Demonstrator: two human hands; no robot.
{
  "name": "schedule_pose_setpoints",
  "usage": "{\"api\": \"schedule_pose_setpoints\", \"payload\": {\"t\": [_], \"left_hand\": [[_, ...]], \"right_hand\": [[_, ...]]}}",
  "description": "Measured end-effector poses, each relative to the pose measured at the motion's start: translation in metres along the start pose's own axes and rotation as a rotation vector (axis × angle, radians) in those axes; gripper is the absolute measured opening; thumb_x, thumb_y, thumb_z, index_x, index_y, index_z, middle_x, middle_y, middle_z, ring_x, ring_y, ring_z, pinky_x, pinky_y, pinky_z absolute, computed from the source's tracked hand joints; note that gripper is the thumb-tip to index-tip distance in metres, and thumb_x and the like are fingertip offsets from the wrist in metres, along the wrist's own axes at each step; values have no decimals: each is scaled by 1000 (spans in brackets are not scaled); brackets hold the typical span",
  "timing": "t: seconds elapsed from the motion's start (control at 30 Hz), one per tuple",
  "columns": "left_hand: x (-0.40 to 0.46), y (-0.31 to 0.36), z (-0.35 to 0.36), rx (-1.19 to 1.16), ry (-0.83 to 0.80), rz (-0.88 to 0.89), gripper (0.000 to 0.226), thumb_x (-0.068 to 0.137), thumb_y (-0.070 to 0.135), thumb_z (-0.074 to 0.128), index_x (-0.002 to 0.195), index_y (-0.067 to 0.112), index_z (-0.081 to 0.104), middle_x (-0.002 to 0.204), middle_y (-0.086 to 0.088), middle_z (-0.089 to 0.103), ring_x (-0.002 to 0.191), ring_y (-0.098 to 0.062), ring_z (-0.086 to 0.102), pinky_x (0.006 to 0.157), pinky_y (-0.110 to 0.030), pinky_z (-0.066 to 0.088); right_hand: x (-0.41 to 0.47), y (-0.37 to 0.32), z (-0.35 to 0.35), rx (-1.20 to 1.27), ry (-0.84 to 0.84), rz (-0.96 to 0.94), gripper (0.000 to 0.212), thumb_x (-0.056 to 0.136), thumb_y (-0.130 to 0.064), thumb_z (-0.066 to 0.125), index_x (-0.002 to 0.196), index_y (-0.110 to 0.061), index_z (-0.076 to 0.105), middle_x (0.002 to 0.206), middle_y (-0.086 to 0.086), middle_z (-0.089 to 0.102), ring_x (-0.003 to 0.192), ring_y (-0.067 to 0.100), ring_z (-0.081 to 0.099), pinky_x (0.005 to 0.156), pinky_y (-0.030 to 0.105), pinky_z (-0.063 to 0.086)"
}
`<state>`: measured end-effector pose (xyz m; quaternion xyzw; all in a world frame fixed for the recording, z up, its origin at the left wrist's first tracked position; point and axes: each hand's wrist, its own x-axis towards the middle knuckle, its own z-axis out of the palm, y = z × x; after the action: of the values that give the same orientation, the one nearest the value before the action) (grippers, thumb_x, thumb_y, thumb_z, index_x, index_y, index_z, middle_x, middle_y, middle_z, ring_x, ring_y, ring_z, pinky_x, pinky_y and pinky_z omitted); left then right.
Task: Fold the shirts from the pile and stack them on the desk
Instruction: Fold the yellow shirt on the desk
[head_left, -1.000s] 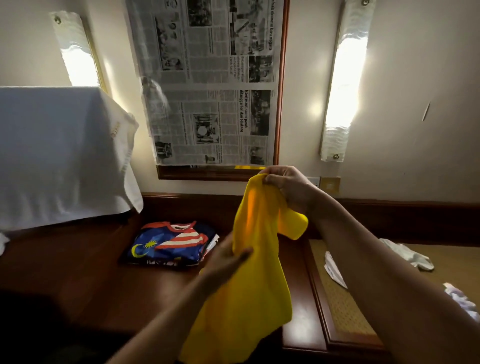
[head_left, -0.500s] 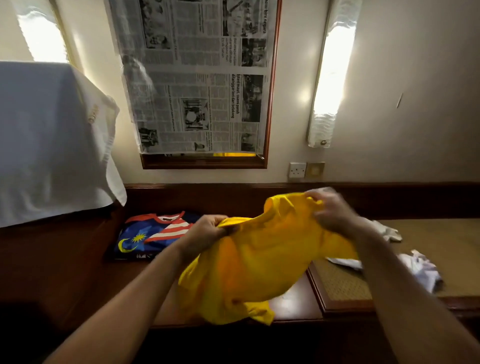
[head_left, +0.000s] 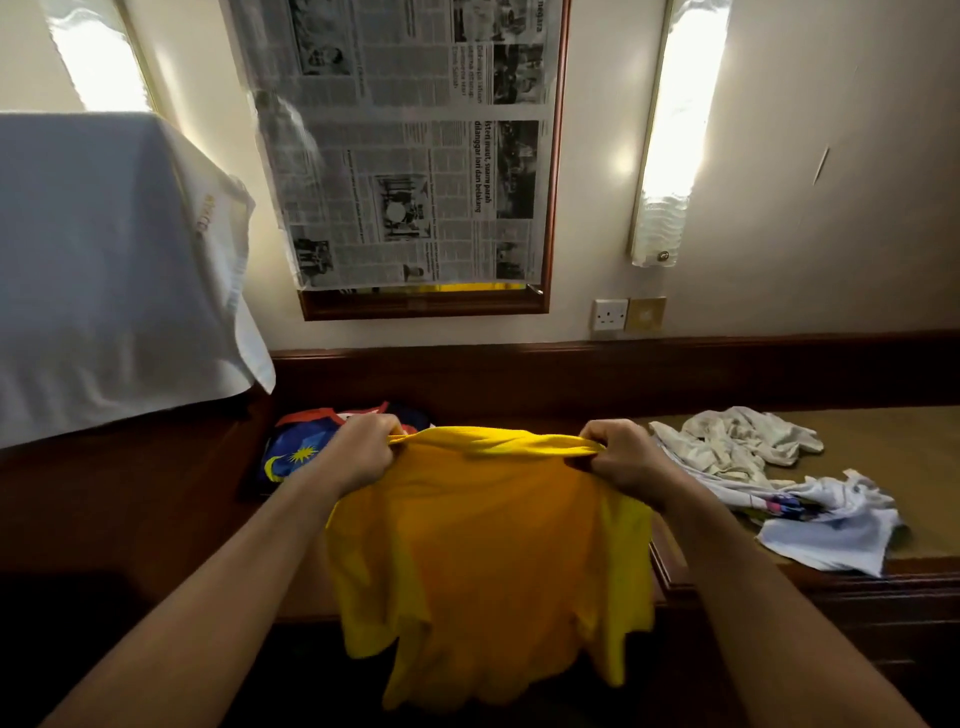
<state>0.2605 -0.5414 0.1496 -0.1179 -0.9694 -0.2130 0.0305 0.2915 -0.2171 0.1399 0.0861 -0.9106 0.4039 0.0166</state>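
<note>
Two hands up, both clenched on the top edge of one bright yellow fabric shirt (head_left: 488, 540). Left to right:

Far left of the left hand: white cloth (head_left: 104, 270) draped over a boxy shape, hanging down onto the dark brown wooden counter (head_left: 130, 519).

Just behind the left hand: folded blue shirt with red-white stripes and a yellow crescent-and-star print (head_left: 291, 452), lying flat on the counter, partly hidden by the hand.

Left hand (head_left: 358, 452): fingers curled tight, gripping the shirt's upper left corner.

Between the hands: the shirt's top edge is pulled taut. The rest of the yellow shirt hangs from the hands, in front of the counter's near edge, lower hem blurred. Whether it touches the counter, cannot tell.

Above and behind the hands, on the wall: newspaper sheet (head_left: 410, 145) covering a wood-framed panel.

Right hand (head_left: 623, 457): fingers curled tight, gripping the upper right corner.

Behind the right hand, on the wall: white socket plate (head_left: 610, 315); tall lit wall lamp (head_left: 675, 130) above it.

Right of the right hand: crumpled pile of white and pale shirts (head_left: 779, 483) on a tan inlaid section of the counter, unfolded, one with some coloured print showing.
</note>
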Motion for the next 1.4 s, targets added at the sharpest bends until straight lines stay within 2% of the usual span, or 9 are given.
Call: {"api": "schedule_pose_setpoints", "payload": {"t": [0.23,0.3,0.4,0.57,0.8,0.93,1.17,1.27,1.4], "left_hand": [[-9,-18,13,-291,499,-33,38,86,36,67,60,18,47,59,4,49,56,-7,44,50,-22,29],[-10,-14,14,-335,450,-28,34,89,32,65,62,17,51,61,4,51,58,-8,46,52,-22,31],[-9,-13,17,-338,336,65,28,93,34,58,86,8,69,82,-4,67,73,-17,60,62,-34,47],[5,-22,24,-140,288,160,27,97,25,54,102,1,67,100,-18,65,91,-30,61,76,-45,51],[27,-46,48,-148,327,231,9,89,9,64,97,5,67,91,-9,63,82,-20,58,67,-24,46],[44,-60,62,-127,247,253,7,89,7,64,90,4,70,87,-11,64,80,-21,59,69,-35,51],[105,-75,100,-224,149,36,19,94,8,55,93,3,73,88,-14,67,81,-22,56,78,-29,40],[138,-67,120,-485,79,-191,22,99,11,48,107,6,68,97,-14,65,90,-23,57,84,-41,48],[183,-59,147,-790,76,-514,32,100,10,46,126,-4,55,113,-7,57,107,-22,51,97,-34,39]], "right_hand": [[-13,5,-26,295,-202,163,22,85,-28,71,104,-17,65,103,9,65,96,27,64,73,34,56],[-9,11,-32,310,-167,191,20,88,-28,67,104,-16,66,104,11,65,96,30,64,76,40,57],[2,15,-31,183,-12,168,8,93,-9,59,98,-13,63,97,12,61,84,24,59,61,29,52],[17,32,-27,-124,206,70,25,81,11,53,78,-15,52,77,9,54,70,24,50,51,31,36],[25,57,-9,-325,318,86,18,79,-1,62,79,-17,69,78,9,66,76,28,60,61,31,46],[39,81,-2,-361,321,117,26,80,2,58,86,-16,76,87,14,63,88,32,58,66,31,43],[105,128,13,-225,492,232,29,85,8,50,103,1,71,95,20,61,86,28,52,72,27,33],[141,156,25,-95,515,308,29,87,7,47,107,0,68,95,20,66,79,23,52,66,27,34],[180,191,33,-17,498,350,18,95,-7,50,101,-6,68,76,8,61,63,13,50,51,25,34]]}}
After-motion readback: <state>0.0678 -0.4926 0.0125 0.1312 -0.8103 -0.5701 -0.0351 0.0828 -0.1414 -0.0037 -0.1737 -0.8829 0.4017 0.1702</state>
